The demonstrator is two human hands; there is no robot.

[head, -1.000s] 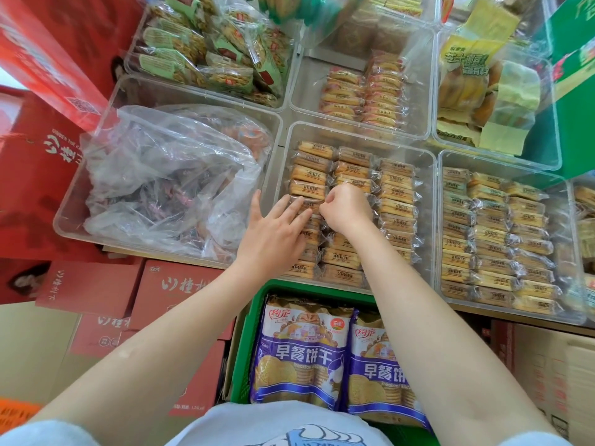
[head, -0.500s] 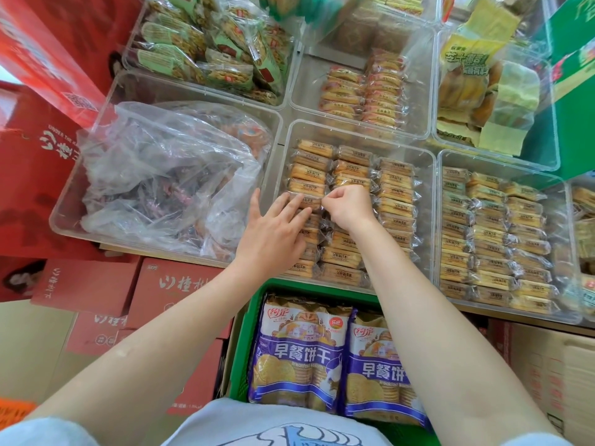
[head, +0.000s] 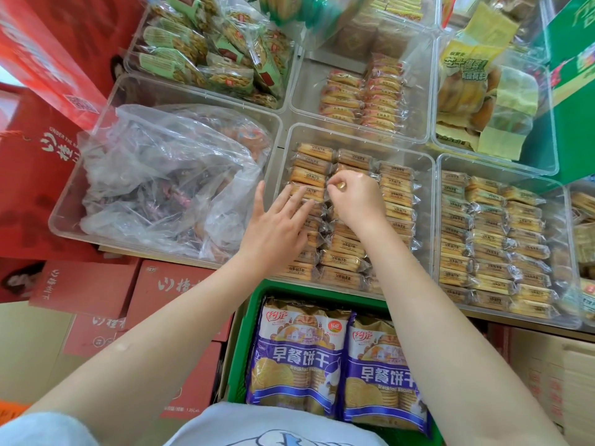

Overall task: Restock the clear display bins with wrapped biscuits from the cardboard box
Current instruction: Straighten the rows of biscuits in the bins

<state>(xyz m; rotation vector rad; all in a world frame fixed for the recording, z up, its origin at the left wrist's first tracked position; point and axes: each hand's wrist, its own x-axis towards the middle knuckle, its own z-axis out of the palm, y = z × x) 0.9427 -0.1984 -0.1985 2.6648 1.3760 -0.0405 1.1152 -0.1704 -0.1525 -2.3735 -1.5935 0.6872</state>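
The wrapped biscuits (head: 343, 262) lie in three tidy columns inside the middle clear bin (head: 428, 162), each packet laid crosswise and overlapping the next so the rows pack tight and the labels face up. The right hand (head: 355, 196) works at the far end of the centre column, fingers curled and pinching what looks like the crimped end of a biscuit packet, probably to seat it square against its neighbours; exactly which packet it holds is hidden under the knuckles. The left hand (head: 277, 226) lies flat with straight, spread fingers on the left column, gripping nothing, seemingly pressing those packets down so they do not shift while the other hand adjusts.

This bin looks nearly full, so the step in hand is likely tidying rather than bulk loading. To its right a second bin (head: 570, 320) holds similar packets in full rows. To the left, a crumpled plastic bag (head: 161, 175) of sweets fills a larger bin. Farther off sit bins of green-labelled snacks (head: 199, 49) and orange-wrapped biscuits (head: 363, 98). Nearest the person, a green crate (head: 244, 323) carries two purple breakfast-biscuit bags (head: 299, 358), with red cartons (head: 96, 291) stacked at near left.
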